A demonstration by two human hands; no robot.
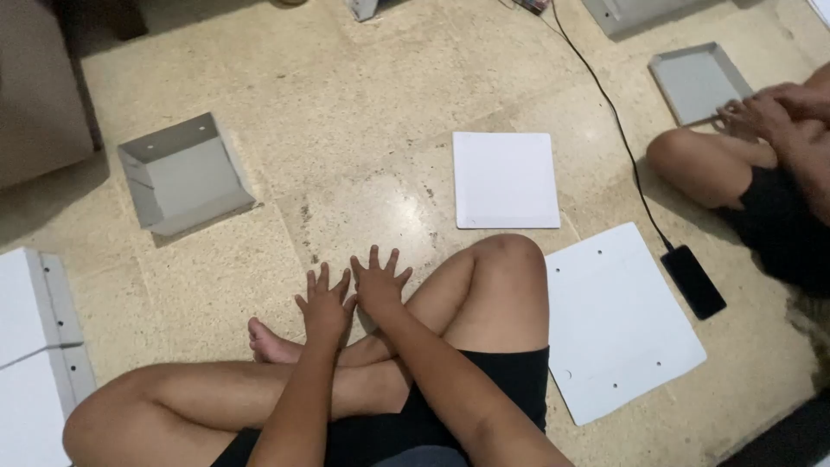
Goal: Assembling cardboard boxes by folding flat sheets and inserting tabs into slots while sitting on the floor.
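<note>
I see my left hand point(324, 304) and right hand point(379, 284) side by side, fingers spread wide, each grip holding nothing, low over the floor point(363, 95) just past my crossed legs. A white panel point(505, 179) lies farther off to the right; a larger panel point(618, 322) sits right of my knee. Another person's hands point(765, 111) touch a grey tray point(699, 81) far right.

I've got one view only, head cam, worn by the person sitting cross-legged on the floor point(363, 112); it looks steeply down and fwd over their own legs, close in on both hands, left hand point(324, 304) and right hand point(379, 284). Top-right corner catches a co-worker's hand point(761, 112); no 2nd view, so nothing shared.
</note>
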